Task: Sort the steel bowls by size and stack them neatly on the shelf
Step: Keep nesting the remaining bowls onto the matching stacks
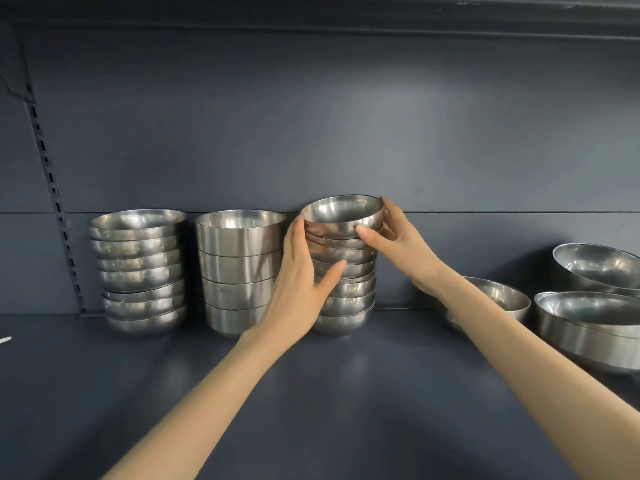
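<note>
A stack of small round steel bowls (pixel 349 292) stands mid-shelf. Its top bowl (pixel 341 213) sits slightly tilted. My left hand (pixel 301 282) wraps the stack's left side, thumb across the front. My right hand (pixel 398 244) holds the top bowl, thumb on its front and fingers behind the rim. Left of it stand a stack of straight-sided bowls (pixel 239 268) and a stack of rounded bowls (pixel 142 268).
On the dark shelf (pixel 311 393), a single bowl (pixel 502 299) lies behind my right forearm. Two larger bowls (pixel 595 268) (pixel 588 327) sit at the far right. A slotted upright rail (pixel 52 188) runs down the back panel on the left.
</note>
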The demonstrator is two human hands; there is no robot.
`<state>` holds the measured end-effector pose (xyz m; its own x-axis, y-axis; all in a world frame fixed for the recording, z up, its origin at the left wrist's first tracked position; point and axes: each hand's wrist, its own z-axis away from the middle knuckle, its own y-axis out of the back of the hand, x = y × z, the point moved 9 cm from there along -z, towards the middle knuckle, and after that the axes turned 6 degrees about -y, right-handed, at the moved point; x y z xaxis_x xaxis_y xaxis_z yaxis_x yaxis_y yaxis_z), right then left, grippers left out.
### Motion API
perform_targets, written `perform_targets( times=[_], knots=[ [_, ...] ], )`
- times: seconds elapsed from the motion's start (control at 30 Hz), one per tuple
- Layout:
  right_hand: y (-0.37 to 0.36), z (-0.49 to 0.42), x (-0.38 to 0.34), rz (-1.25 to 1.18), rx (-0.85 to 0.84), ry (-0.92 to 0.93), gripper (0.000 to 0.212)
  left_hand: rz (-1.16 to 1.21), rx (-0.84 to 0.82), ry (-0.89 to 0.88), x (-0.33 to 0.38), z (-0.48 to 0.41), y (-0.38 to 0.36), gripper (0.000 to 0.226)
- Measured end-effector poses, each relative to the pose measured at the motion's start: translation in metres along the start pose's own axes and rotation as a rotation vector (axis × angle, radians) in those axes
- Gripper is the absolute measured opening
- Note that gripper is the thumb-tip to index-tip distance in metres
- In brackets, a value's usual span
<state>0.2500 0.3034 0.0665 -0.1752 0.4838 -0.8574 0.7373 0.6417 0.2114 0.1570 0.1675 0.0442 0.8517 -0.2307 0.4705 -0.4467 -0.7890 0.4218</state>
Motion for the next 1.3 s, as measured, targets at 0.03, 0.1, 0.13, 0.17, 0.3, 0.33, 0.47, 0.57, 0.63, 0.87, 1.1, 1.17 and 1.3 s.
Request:
perform_targets(
  times=[0.03,0.1,0.13,0.17,0.3,0.33,0.47,0.57,0.63,0.87,1.1,1.17,1.3],
  knots=[
    [0.001,0.0,0.0,-0.015,0.014,-0.009,0.062,0.021,0.004,0.044,-0.005,0.001,-0.003,0.084],
    [0.003,-0.002,0.0,-0.014,0.039,-0.035,0.071,0.054,-0.021,0.109,-0.013,0.002,-0.011,0.085],
    [0.003,-0.004,0.001,-0.007,0.042,-0.043,0.072,0.058,-0.032,0.127,-0.016,0.002,-0.014,0.086],
    [0.002,-0.005,0.001,-0.003,0.039,-0.049,0.072,0.061,-0.034,0.138,-0.018,0.002,-0.016,0.087],
    [0.003,-0.008,0.003,-0.027,0.038,-0.06,0.067,0.102,-0.018,0.203,-0.027,-0.005,-0.019,0.094],
    [0.003,-0.008,0.004,-0.03,0.038,-0.062,0.066,0.111,-0.007,0.219,-0.028,-0.006,-0.019,0.097],
    [0.004,-0.008,0.006,-0.052,0.05,-0.063,0.062,0.063,0.031,0.251,-0.034,-0.007,-0.019,0.096],
    [0.004,-0.009,0.009,-0.073,0.065,-0.063,0.061,0.042,0.055,0.258,-0.039,-0.008,-0.019,0.097],
    [0.004,-0.009,0.01,-0.068,0.076,-0.062,0.06,0.04,0.061,0.256,-0.038,-0.007,-0.02,0.097],
    [0.004,-0.009,0.01,-0.035,0.105,-0.077,0.059,-0.008,0.119,0.269,-0.033,-0.002,-0.021,0.096],
    [0.003,-0.008,0.01,-0.007,0.114,-0.078,0.062,0.014,0.187,0.279,-0.031,0.003,-0.021,0.094],
    [0.001,-0.008,0.008,0.009,0.119,-0.067,0.06,0.021,0.196,0.295,-0.033,0.006,-0.021,0.095],
    [-0.001,-0.009,0.004,0.039,0.13,-0.053,0.058,0.01,0.189,0.313,-0.036,0.007,-0.022,0.096]
  ],
)
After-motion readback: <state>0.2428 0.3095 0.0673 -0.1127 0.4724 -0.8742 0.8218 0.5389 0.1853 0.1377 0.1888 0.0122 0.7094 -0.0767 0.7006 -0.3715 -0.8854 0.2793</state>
